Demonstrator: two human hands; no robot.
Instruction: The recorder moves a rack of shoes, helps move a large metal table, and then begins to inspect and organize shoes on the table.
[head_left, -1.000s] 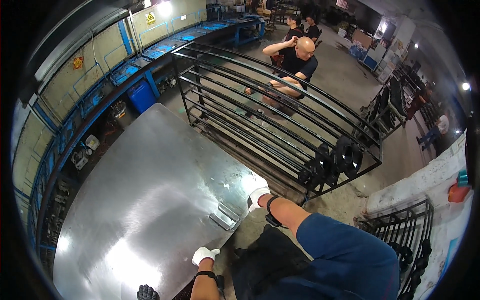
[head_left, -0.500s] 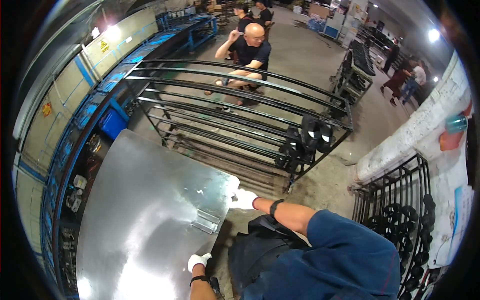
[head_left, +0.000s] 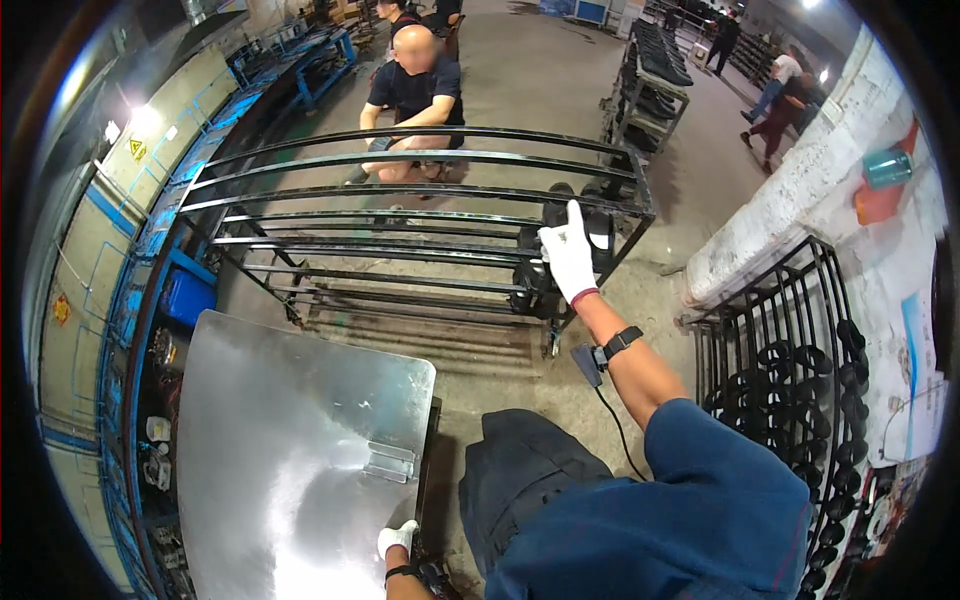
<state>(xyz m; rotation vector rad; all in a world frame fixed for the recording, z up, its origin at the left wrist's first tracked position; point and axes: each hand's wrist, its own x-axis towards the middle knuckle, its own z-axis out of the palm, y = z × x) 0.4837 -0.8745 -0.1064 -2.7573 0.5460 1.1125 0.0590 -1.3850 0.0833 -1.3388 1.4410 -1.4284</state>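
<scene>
My right hand (head_left: 568, 255), in a white glove, reaches forward to the right end of the black metal rack (head_left: 400, 160). Its index finger and thumb are stretched out, and it overlaps the black shoes (head_left: 600, 240) there. Whether it touches them I cannot tell. My left hand (head_left: 398, 538), also gloved in white, rests at the right edge of the shiny sheet-metal table (head_left: 270, 400), its fingers partly hidden. A small metal bracket-like plate (head_left: 390, 462) lies on the table near that edge.
Beyond the rack a person (head_left: 415, 100) sits low. A second rack (head_left: 780, 370) with black rounded items stands by the white pillar (head_left: 770, 220) on the right. A blue-framed bench (head_left: 150, 290) runs along the left, with a blue bin (head_left: 187, 297) beside it.
My right hand has left the table's far corner and moved forward and right to the shoes on the rack. My left hand stays at the table edge. The seated person has lowered a raised arm.
</scene>
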